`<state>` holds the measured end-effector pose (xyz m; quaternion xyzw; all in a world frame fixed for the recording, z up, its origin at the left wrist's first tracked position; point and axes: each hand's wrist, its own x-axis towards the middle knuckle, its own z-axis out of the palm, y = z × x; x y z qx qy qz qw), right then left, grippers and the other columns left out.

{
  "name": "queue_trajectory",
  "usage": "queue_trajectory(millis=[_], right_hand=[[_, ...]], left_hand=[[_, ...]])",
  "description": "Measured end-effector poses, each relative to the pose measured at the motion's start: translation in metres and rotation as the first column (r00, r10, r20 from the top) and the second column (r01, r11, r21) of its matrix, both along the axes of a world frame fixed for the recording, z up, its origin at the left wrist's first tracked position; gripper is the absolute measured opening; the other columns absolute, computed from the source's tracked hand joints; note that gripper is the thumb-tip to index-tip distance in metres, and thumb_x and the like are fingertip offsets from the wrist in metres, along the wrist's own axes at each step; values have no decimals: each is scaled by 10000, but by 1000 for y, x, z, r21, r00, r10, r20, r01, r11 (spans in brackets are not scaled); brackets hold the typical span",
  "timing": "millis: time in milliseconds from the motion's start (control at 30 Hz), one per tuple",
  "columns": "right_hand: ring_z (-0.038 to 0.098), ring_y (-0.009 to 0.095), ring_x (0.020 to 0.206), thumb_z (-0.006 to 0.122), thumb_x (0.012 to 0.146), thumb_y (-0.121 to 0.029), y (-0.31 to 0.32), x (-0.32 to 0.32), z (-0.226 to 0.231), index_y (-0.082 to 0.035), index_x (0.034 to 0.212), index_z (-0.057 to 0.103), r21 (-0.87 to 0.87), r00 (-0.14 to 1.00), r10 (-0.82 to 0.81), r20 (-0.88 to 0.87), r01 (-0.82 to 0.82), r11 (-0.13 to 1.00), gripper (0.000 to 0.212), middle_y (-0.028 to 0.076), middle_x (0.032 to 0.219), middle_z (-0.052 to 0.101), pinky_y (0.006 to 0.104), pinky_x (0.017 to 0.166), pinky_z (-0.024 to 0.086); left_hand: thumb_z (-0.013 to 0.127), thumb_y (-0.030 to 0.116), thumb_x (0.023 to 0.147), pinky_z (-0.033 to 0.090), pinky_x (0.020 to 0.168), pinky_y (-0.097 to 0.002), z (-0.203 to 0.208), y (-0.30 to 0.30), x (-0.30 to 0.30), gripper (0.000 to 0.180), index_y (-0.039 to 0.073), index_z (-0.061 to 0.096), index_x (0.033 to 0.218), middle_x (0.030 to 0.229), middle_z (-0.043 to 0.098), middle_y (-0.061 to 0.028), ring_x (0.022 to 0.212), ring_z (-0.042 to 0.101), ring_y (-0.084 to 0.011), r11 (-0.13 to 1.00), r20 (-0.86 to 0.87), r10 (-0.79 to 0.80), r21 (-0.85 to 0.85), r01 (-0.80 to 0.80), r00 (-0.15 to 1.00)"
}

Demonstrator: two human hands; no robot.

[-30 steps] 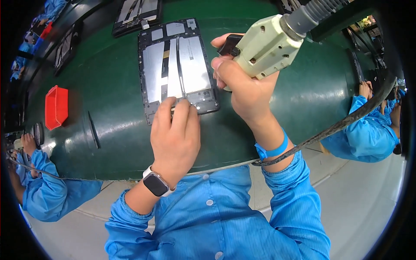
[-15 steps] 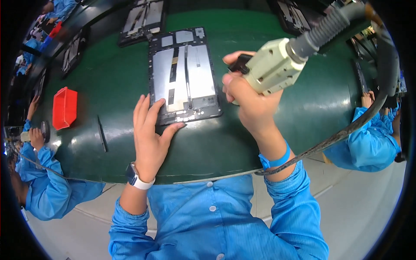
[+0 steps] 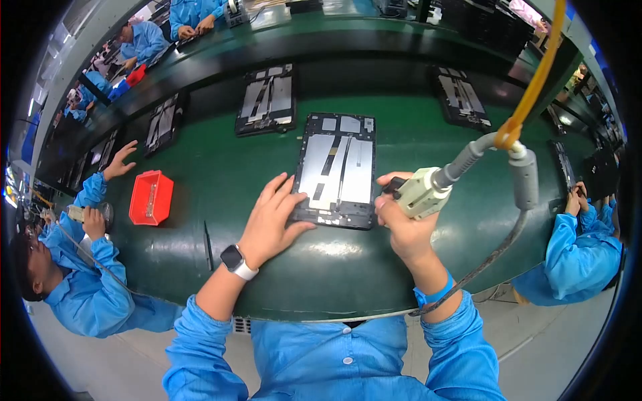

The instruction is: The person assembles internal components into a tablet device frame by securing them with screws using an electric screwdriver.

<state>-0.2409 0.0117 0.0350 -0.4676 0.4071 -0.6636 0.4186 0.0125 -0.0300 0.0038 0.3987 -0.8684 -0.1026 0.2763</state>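
Observation:
A tablet [image 3: 366, 154] with its back off lies on the green table in front of me, its silver inner plate and dark ribbon cables exposed. My left hand [image 3: 267, 220] rests at its lower left corner, fingers spread, with the fingertips touching the side and the thumb along the bottom edge. In my right hand [image 3: 409, 234] is a pale, corded electric screwdriver [image 3: 425, 192] with a black lever. That hand is just off the tablet's right edge. The screwdriver's tip is hidden.
A red bin [image 3: 138, 200] with small parts stands left, near a thin dark tool [image 3: 208, 245]. More opened tablets [image 3: 266, 100] lie farther back. The screwdriver's cable [image 3: 498, 250] loops past my right forearm. A co-worker [image 3: 93, 287] sits left, another [image 3: 585, 250] right.
The view has tilted up and shifted left, so the table and the tablet appear lower and farther right. Both hands keep nearly the same places beside the tablet.

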Motion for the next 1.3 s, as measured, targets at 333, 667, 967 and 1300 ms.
queue_trajectory(millis=[333,667,967,1300], right_hand=[[579,73,751,697,767,39,-5,-8,-2,5,980,648,-9,1000,-14,27,14,1000,221,19,875,641,241,665,473],[537,48,687,696,773,26,-10,-12,16,-17,1015,672,-2,999,-24,-27,24,1000,247,-26,779,602,226,618,446],[527,90,533,619,779,64,-14,-30,12,66,1046,601,-48,998,-63,23,64,997,268,32,693,585,240,485,417],[535,106,520,606,768,61,-20,-53,14,60,999,603,-122,977,-210,-38,204,971,230,57,681,586,249,477,425]], left_hand=[[704,344,860,224,1153,-588,-14,-133,-37,491,18,615,1216,1407,495,-216,1432,267,-435,905,230,331,-351,-240,915],[719,736,699,539,860,-448,21,-245,106,1010,-110,569,1230,1086,672,-283,1039,669,-391,727,415,612,39,-686,673],[770,321,827,475,568,-285,12,-245,117,212,141,666,868,837,708,-49,685,653,-145,320,-234,773,946,-44,589],[680,145,904,510,746,-266,74,-98,51,83,65,659,911,841,659,-19,773,641,-120,665,-690,656,720,200,304]])
